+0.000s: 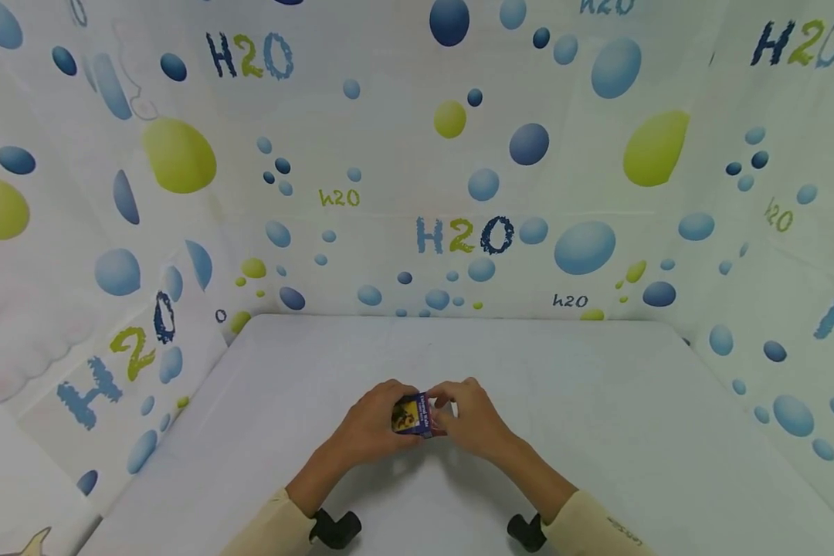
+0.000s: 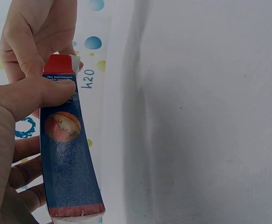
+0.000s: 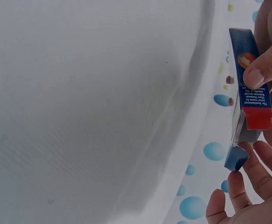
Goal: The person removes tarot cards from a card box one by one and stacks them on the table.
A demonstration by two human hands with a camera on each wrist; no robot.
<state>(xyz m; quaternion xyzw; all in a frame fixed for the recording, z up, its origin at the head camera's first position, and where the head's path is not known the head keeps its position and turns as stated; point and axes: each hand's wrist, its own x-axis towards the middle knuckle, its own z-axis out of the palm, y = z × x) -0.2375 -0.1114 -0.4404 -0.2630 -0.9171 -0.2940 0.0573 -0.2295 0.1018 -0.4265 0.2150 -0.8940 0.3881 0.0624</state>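
My left hand (image 1: 375, 421) grips a small blue card box (image 1: 408, 415) with a yellow picture on its front, the thumb pressed along one narrow side. In the left wrist view that side of the box (image 2: 68, 154) shows a round picture and a red band at the end. The end facing my right hand (image 1: 472, 417) stands open, with a red flap (image 3: 257, 117) and a blue-tipped flap (image 3: 236, 157) folded out. Spread fingertips of my right hand touch the blue-tipped flap. What lies inside the box is hidden.
Below the hands a white-covered table (image 1: 563, 394) extends to the back wall. A white curtain (image 1: 389, 139) printed with blue and green bubbles and H2O lettering surrounds it on three sides. Black wrist mounts (image 1: 337, 529) sit at both cuffs.
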